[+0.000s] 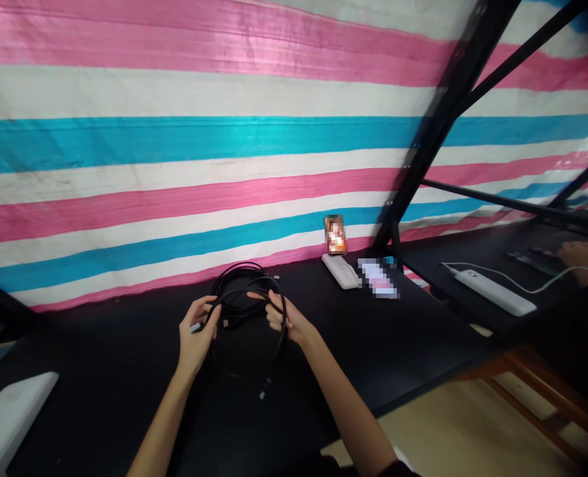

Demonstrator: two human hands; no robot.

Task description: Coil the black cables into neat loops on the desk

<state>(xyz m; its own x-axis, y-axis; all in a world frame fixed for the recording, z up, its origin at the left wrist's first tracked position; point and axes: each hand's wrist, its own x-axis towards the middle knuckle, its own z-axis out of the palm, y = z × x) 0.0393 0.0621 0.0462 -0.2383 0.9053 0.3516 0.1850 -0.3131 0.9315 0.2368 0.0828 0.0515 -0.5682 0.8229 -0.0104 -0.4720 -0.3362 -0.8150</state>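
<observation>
Left hand (191,341): thumb and fingertips nearly closed, pinching a black cable (282,339); pale plug (195,327) beside the fingers. Right hand (294,323): fingers curled round the loop's other side, index extended leftward. Cable loop held between the hands, over the black table (100,371); its loose connector (261,395) hangs toward the front edge. Behind, toward the back edge: a coil (234,308). Whether it joins the held loop, cannot tell.
</observation>
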